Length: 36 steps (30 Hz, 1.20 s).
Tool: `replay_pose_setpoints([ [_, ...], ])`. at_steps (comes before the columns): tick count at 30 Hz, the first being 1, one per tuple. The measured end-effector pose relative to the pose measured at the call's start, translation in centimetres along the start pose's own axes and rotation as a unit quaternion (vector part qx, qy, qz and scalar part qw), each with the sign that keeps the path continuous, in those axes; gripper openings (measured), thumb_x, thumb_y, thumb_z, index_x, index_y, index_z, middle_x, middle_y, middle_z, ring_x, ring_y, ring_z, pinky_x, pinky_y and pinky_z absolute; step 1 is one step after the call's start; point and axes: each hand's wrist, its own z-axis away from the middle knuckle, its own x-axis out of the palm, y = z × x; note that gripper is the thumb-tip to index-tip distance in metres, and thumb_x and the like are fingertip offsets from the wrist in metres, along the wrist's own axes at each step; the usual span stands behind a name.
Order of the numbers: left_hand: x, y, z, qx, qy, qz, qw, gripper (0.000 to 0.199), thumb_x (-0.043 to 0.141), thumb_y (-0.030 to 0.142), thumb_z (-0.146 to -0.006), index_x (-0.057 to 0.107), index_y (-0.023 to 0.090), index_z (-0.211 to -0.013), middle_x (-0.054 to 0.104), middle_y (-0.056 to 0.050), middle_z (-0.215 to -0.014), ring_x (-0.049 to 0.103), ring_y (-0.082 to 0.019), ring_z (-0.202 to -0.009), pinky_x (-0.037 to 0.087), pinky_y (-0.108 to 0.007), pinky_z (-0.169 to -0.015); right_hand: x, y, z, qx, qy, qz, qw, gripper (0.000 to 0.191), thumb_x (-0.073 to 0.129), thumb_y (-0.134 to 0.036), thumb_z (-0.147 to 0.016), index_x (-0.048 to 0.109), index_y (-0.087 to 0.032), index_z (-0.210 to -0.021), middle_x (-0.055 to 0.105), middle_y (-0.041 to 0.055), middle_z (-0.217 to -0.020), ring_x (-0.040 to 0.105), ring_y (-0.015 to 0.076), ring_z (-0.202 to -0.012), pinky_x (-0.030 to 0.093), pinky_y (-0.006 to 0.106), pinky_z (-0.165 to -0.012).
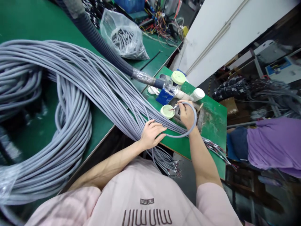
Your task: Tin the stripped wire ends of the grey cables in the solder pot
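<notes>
My right hand [186, 115] is closed around the end of a grey cable [194, 121], which loops round to the right and back towards my left hand. Thin coloured wires [172, 110] stick out of that end over a round pale green container [167, 111]. Resting on the grey cable bundle [119, 103] is my left hand [152, 133], its fingers spread, near the looped cable. More stripped cable ends [172, 168] hang below the table edge, and others [217, 149] lie to the right of my right forearm.
A ribbed dark hose [103, 42] crosses above the bundle to a blue block [165, 96]. Nearby stand another green-topped container [178, 77] and a white one [198, 94]. A plastic bag [124, 37] lies behind. A person in purple [275, 144] is at the right.
</notes>
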Motion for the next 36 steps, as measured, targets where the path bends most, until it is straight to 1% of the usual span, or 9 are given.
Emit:
replay_pose_setpoints([
  [6, 0.0, 0.1, -0.2, 0.030, 0.023, -0.013, 0.999, 0.018, 0.059, 0.029, -0.087, 0.063, 0.021, -0.103, 0.075, -0.002, -0.090, 0.067, -0.018, -0.095, 0.036, -0.043, -0.102, 0.4, 0.1, 0.0, -0.008, -0.004, 0.017, 1.000, 0.019, 0.045, -0.031, -0.095, 0.063, -0.023, -0.094, 0.072, 0.0035, -0.088, 0.060, 0.0230, -0.095, 0.044, 0.038, -0.087],
  [10, 0.0, 0.1, -0.2, 0.029, 0.022, -0.016, 0.999, 0.017, 0.060, 0.029, -0.087, 0.063, 0.021, -0.101, 0.075, -0.002, -0.090, 0.067, -0.018, -0.094, 0.036, -0.043, -0.103, 0.6, 0.1, 0.1, -0.016, -0.010, 0.029, 0.999, 0.022, 0.044, -0.032, -0.095, 0.064, -0.023, -0.094, 0.072, 0.0038, -0.091, 0.060, 0.0227, -0.098, 0.043, 0.038, -0.089],
  [15, 0.0, 0.1, -0.2, 0.031, 0.020, -0.018, 0.999, 0.016, 0.060, 0.029, -0.087, 0.063, 0.021, -0.100, 0.075, -0.001, -0.089, 0.067, -0.017, -0.093, 0.036, -0.042, -0.103, 0.6, 0.0, 0.1, -0.019, -0.014, 0.036, 0.999, 0.021, 0.044, -0.032, -0.095, 0.064, -0.023, -0.092, 0.072, 0.0041, -0.091, 0.060, 0.0227, -0.096, 0.043, 0.038, -0.088],
  [22, -0.1, 0.1, -0.2, 0.037, 0.020, -0.019, 0.999, 0.016, 0.061, 0.028, -0.086, 0.063, 0.020, -0.100, 0.074, -0.001, -0.089, 0.067, -0.017, -0.093, 0.035, -0.043, -0.103, 0.7, 0.3, -0.8, -0.019, -0.038, 0.047, 0.998, 0.021, 0.044, -0.031, -0.094, 0.063, -0.023, -0.093, 0.072, 0.0035, -0.085, 0.060, 0.0241, -0.093, 0.043, 0.040, -0.087],
  [26, -0.1, 0.1, -0.2, 0.035, 0.017, -0.022, 0.999, 0.016, 0.059, 0.029, -0.087, 0.063, 0.021, -0.100, 0.075, -0.001, -0.090, 0.067, -0.017, -0.093, 0.035, -0.043, -0.103, 0.9, 0.6, -1.5, -0.033, -0.055, 0.053, 0.997, 0.020, 0.044, -0.029, -0.094, 0.063, -0.023, -0.091, 0.072, 0.0045, -0.086, 0.061, 0.0248, -0.090, 0.043, 0.041, -0.087],
  [31, -0.1, 0.1, -0.3, 0.037, 0.017, -0.023, 0.999, 0.015, 0.059, 0.028, -0.087, 0.063, 0.021, -0.100, 0.075, -0.001, -0.089, 0.066, -0.017, -0.092, 0.035, -0.043, -0.103, 1.1, 0.6, -2.0, -0.029, -0.081, 0.070, 0.994, 0.021, 0.044, -0.028, -0.093, 0.064, -0.022, -0.089, 0.072, 0.0058, -0.087, 0.061, 0.0256, -0.088, 0.043, 0.041, -0.084],
  [36, -0.1, 0.1, -0.3, 0.040, 0.021, -0.016, 0.999, 0.015, 0.060, 0.027, -0.086, 0.063, 0.020, -0.100, 0.074, -0.002, -0.088, 0.066, -0.017, -0.092, 0.034, -0.043, -0.104, 1.4, 0.6, -2.1, -0.027, -0.093, 0.063, 0.993, 0.021, 0.044, -0.028, -0.093, 0.064, -0.022, -0.087, 0.072, 0.0062, -0.084, 0.062, 0.0253, -0.085, 0.044, 0.041, -0.082],
])
